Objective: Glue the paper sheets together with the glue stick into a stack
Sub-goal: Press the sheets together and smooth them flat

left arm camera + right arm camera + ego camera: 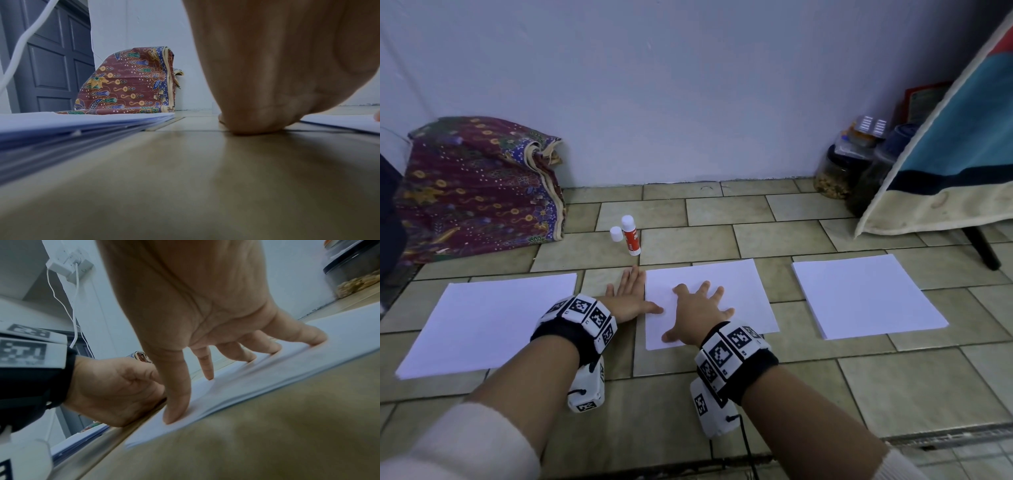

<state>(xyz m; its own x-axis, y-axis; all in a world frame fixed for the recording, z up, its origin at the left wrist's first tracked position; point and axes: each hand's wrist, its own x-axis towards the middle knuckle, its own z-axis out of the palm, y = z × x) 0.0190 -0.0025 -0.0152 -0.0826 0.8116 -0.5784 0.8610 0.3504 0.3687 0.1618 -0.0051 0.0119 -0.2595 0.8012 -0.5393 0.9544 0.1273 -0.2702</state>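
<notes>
Nearest us, our right hand [697,313] presses spread fingertips [174,417] on the middle stack of white paper sheets [739,284]. Our left hand [628,296] lies flat, fingers together, on the beige tiled floor [893,383] at that stack's left edge, thumb touching it. Straight beyond the left hand stands the uncapped red-and-white glue stick [630,236], upright, its white cap [615,234] beside it; we judge the left nearer.

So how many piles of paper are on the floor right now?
3: left pile untouched, middle pile under the right hand, right pile near the jars. None looks hidden.
</notes>
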